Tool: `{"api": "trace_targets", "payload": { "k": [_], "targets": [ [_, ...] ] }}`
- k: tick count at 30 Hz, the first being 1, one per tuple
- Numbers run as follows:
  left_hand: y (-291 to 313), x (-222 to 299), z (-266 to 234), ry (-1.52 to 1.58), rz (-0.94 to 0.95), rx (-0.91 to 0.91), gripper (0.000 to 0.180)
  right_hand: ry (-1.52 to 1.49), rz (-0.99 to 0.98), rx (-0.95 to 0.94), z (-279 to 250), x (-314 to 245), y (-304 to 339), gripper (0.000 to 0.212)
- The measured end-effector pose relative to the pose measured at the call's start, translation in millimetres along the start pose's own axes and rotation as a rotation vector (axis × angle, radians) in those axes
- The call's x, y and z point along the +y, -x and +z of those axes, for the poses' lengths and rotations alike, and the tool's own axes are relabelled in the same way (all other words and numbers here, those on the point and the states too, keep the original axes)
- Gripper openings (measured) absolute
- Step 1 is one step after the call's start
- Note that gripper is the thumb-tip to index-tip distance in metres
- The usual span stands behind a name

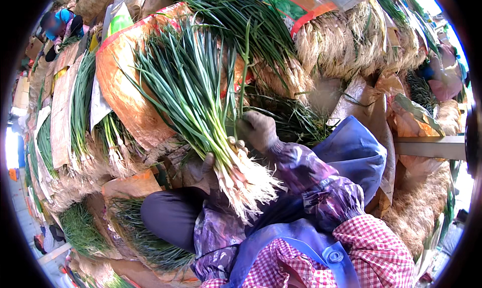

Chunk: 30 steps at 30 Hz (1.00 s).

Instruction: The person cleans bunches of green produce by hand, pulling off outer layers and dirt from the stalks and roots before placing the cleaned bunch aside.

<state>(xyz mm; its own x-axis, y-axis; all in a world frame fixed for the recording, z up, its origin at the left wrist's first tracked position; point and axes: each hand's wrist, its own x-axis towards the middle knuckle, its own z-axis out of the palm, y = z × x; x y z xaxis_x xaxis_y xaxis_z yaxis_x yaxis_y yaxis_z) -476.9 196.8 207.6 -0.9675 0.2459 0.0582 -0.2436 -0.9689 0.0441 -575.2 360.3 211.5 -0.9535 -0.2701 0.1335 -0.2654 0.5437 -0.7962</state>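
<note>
A thick bunch of green onions point(193, 87) lies tilted across the middle, leaves up and left, pale roots point(251, 182) toward my lap. My gloved left hand point(207, 173) is closed round its lower stems, the thumb on the near side and fingertips showing on the far side. Just right of those stems, my gloved right hand point(258, 130) is closed, fingers bent and a little blurred. A single thick green stalk point(244, 69) rises from its fingers, beside the bunch. Its lower end is hidden.
Stacked bunches with dry roots point(336, 39) fill the upper right. An orange woven sack point(128, 94) lies beneath the leaves. More green onions point(83, 107) lie left, loose greens point(145, 227) beside my knee point(173, 215). A metal bar point(429, 147) stands right. Another person point(63, 24) sits far left.
</note>
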Motion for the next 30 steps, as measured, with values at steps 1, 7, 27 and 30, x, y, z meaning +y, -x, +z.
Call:
{"api": "trace_targets", "payload": {
  "k": [1,7,27,30],
  "targets": [
    [-0.6,-4.2,-4.7,-0.001,-0.018,0.010,0.058,-0.112,-0.126,0.091,6.1,13.3,9.1,0.010],
    [-7.0,-25.4,-21.4,-0.113,-0.035,0.135,0.064,-0.498,0.551,0.277,-19.2,99.0,0.0,0.018],
    [-18.8,-8.5,-8.6,-0.204,-0.001,0.162,0.061,0.366,-0.230,-0.399,-36.1,14.9,-20.6,0.014],
    [-32.4,-21.7,-2.8,-0.183,0.012,0.201,0.060,0.439,-0.225,-0.618,-32.4,8.4,28.9,0.024]
  ]
}}
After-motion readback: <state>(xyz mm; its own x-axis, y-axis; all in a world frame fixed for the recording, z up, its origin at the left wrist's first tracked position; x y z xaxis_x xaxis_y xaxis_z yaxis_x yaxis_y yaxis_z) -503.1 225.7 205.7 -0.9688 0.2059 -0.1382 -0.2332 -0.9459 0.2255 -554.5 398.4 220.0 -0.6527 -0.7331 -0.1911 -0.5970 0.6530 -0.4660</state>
